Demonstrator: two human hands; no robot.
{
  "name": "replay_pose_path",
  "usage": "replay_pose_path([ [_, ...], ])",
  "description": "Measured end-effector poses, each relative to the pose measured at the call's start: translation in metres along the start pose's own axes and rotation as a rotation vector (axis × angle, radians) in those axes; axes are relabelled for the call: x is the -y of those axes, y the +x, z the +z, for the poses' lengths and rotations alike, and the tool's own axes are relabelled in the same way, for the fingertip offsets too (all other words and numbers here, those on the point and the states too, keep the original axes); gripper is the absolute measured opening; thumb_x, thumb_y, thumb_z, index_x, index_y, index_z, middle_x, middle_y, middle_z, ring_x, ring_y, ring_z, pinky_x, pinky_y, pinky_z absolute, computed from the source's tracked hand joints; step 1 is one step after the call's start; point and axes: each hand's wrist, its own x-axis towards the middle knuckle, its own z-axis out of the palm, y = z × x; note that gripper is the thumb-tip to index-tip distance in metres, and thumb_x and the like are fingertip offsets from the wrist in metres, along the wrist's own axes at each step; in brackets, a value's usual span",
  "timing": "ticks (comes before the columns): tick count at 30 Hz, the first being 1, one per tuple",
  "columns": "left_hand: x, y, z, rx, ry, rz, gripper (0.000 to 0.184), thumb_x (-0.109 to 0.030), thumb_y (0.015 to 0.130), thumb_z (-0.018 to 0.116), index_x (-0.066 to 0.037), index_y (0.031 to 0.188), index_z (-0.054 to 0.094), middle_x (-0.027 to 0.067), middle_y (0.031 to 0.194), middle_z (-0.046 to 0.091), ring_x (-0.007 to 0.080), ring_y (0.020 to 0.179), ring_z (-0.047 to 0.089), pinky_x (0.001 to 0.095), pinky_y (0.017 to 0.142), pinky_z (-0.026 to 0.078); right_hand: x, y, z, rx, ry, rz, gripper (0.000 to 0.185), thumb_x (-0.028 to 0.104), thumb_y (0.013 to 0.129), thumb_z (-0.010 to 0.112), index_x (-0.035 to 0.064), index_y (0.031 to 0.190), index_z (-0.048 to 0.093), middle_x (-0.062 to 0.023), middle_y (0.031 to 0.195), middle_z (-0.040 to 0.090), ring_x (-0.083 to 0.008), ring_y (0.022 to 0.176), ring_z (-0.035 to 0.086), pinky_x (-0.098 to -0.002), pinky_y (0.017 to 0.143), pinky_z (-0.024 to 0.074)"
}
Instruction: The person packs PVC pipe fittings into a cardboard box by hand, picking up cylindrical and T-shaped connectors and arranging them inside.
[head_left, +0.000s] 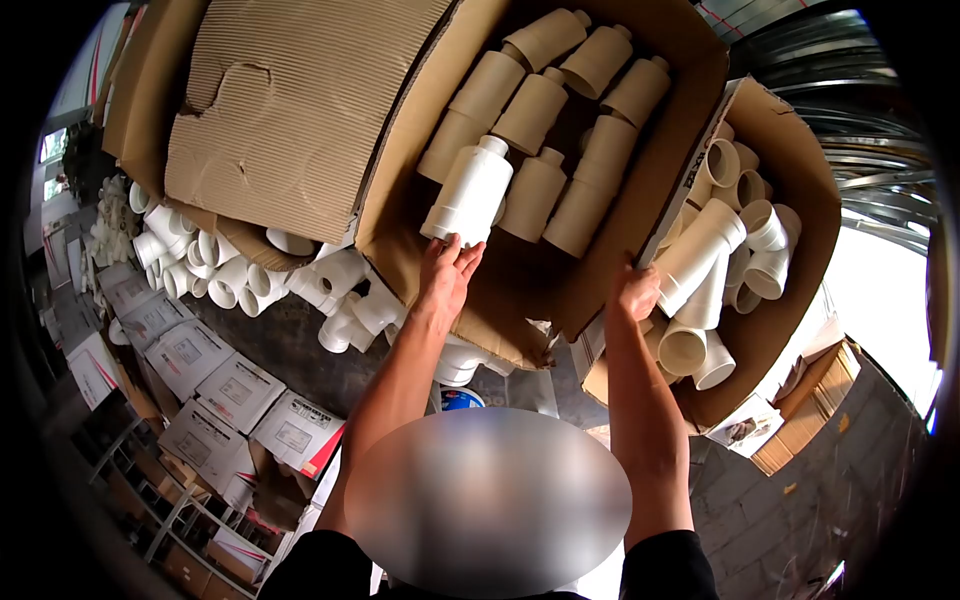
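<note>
My left hand (450, 275) has its fingers closed on the lower end of a white plastic pipe fitting (470, 190), which has a narrower neck at its top. The fitting is over the middle cardboard box (480, 325), where several similar fittings (535, 190) lie in rows in shadow. My right hand (632, 290) grips the right wall of this box near its front corner; some of its fingers are hidden. Just to the right of that hand is another box (815, 190) with several loose white pipe fittings (705, 250) piled in it.
A corrugated cardboard sheet (290, 110) lies across a box at the left. White fittings (230, 280) are heaped below it. Closed cartons (240, 390) stand in a row at lower left. Dark curved strips (865, 120) hang at upper right. A blue-lidded tub (460, 399) sits below.
</note>
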Motion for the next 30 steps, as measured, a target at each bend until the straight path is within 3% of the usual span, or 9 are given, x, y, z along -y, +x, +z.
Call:
replay_pose_path([
  [2,0.007,0.015,-0.005,-0.012,-0.011,0.001,0.020,-0.017,0.096,0.055,-0.013,0.115,0.050,0.0040,0.103,0.060,0.0207,0.094,0.063,0.0352,0.091,0.050,-0.001,-0.002,0.008,-0.118,-0.147,0.030,0.038,0.044,0.082,0.057,0.0111,0.097,0.068,-0.0156,0.092,0.069,-0.0350,0.087,0.066,-0.0450,0.078,0.0499],
  [7,0.012,0.040,-0.003,-0.015,-0.119,-0.021,0.021,-0.019,0.095,0.057,-0.014,0.115,0.051,0.0019,0.104,0.060,0.0203,0.092,0.062,0.0343,0.091,0.050,0.010,-0.002,-0.002,-0.121,-0.159,0.062,0.035,0.042,0.081,0.058,0.0108,0.094,0.067,-0.0146,0.089,0.069,-0.0338,0.085,0.066,-0.0437,0.075,0.0502],
  [14,-0.001,0.043,0.003,0.011,0.048,0.037,0.020,-0.024,0.093,0.060,-0.014,0.110,0.053,-0.0002,0.103,0.059,0.0182,0.095,0.061,0.0330,0.088,0.048,0.011,-0.001,0.000,-0.145,-0.132,0.071,0.034,0.042,0.077,0.060,0.0132,0.092,0.068,-0.0134,0.086,0.070,-0.0336,0.083,0.066,-0.0432,0.074,0.0501],
  [16,-0.009,0.053,-0.006,-0.090,0.323,-0.115,0.027,-0.028,0.090,0.064,-0.015,0.111,0.054,-0.0016,0.103,0.059,0.0161,0.101,0.058,0.0320,0.085,0.045,0.011,0.001,0.000,-0.120,-0.119,0.097,0.037,0.045,0.075,0.061,0.0136,0.093,0.069,-0.0135,0.087,0.070,-0.0334,0.085,0.066,-0.0435,0.075,0.0501],
  [17,-0.014,0.063,-0.013,-0.101,0.201,-0.214,0.035,-0.032,0.087,0.068,-0.016,0.115,0.054,-0.0013,0.110,0.059,0.0153,0.105,0.056,0.0306,0.082,0.041,0.010,0.002,0.000,-0.096,-0.104,0.125,0.041,0.047,0.072,0.062,0.0141,0.095,0.070,-0.0136,0.089,0.070,-0.0332,0.087,0.066,-0.0439,0.077,0.0501],
  [22,-0.016,0.061,0.006,0.138,0.059,-0.062,0.034,-0.022,0.092,0.062,-0.009,0.121,0.052,0.0074,0.125,0.056,0.0239,0.118,0.053,0.0463,0.097,0.046,0.005,0.003,0.000,-0.147,-0.146,0.052,0.034,0.043,0.076,0.061,0.0138,0.092,0.068,-0.0132,0.085,0.070,-0.0339,0.082,0.066,-0.0442,0.074,0.0503],
  [25,-0.010,0.050,-0.001,0.137,0.032,-0.078,0.033,-0.017,0.093,0.060,-0.006,0.122,0.050,0.0103,0.126,0.055,0.0275,0.123,0.049,0.0537,0.101,0.043,0.005,0.003,0.000,-0.150,-0.142,0.043,0.035,0.043,0.075,0.062,0.0136,0.093,0.069,-0.0136,0.085,0.070,-0.0339,0.083,0.066,-0.0440,0.075,0.0502],
  [27,-0.001,0.043,-0.005,0.098,0.031,-0.024,0.039,-0.016,0.091,0.062,-0.006,0.126,0.046,0.0115,0.125,0.055,0.0304,0.118,0.054,0.0533,0.095,0.047,0.005,0.003,0.000,-0.156,-0.136,0.047,0.036,0.044,0.075,0.062,0.0135,0.093,0.069,-0.0139,0.085,0.069,-0.0339,0.083,0.066,-0.0438,0.075,0.0501],
  [30,0.021,0.027,-0.006,0.020,0.106,-0.006,0.032,-0.013,0.090,0.064,-0.005,0.119,0.053,0.0100,0.121,0.058,0.0250,0.114,0.057,0.0473,0.095,0.048,0.007,0.005,-0.001,-0.127,-0.137,0.108,0.044,0.049,0.070,0.066,0.0157,0.098,0.071,-0.0118,0.092,0.071,-0.0322,0.090,0.066,-0.0435,0.080,0.0499],
])
